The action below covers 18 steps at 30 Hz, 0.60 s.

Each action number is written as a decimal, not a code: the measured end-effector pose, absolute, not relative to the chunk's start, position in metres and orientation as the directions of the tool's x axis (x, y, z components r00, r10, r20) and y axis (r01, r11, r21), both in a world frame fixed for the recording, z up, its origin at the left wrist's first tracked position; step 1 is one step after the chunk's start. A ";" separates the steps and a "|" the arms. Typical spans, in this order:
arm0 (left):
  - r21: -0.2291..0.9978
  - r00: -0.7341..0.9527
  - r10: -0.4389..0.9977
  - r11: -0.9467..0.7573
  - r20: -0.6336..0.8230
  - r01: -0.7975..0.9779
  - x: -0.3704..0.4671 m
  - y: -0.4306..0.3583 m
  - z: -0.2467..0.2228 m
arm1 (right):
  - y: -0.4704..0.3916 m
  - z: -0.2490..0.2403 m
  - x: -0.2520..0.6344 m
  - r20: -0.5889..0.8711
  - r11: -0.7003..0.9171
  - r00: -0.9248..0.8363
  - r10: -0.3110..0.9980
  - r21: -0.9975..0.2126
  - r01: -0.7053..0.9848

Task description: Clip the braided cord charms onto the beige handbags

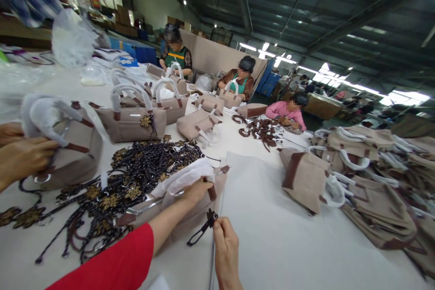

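Note:
My left hand (197,191), at the end of a red sleeve, grips the top of a beige handbag (183,222) by its white-wrapped handle (185,176). The hand hides part of the bag's opening. Just right of the bag, my right hand (226,244) pinches a dark flower-shaped bag charm (211,217) with a looped cord hanging from it. Behind the bag lies a heap of black braided cords (149,167) with brown flower pieces and metal rings.
At the left edge, a co-worker's hands (29,156) hold another beige handbag (79,163). More bags stand behind the cords, and a large pile (380,199) fills the right. Brown straps (261,131) lie farther back. Several people work across the table (272,235).

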<state>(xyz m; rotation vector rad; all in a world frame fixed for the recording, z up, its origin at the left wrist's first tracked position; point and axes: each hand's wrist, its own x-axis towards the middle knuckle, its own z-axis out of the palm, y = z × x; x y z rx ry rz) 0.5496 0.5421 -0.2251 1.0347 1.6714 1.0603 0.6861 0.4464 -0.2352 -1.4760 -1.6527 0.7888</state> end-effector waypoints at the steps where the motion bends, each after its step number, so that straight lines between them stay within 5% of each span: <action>1: 0.941 -0.285 0.928 0.293 -0.238 0.167 0.549 0.543 -0.227 | 0.452 -0.237 0.687 0.177 0.161 -0.027 0.984 -0.815 0.557; 10: 0.967 -0.340 0.909 0.253 -0.241 -0.011 0.549 0.537 -0.232 | 0.517 -0.246 0.657 0.429 0.194 0.047 0.902 -0.500 0.844; 18: 0.973 -0.265 0.937 0.212 -0.229 -0.089 0.548 0.530 -0.242 | 0.522 -0.253 0.637 0.498 0.176 -0.057 0.866 -0.197 0.964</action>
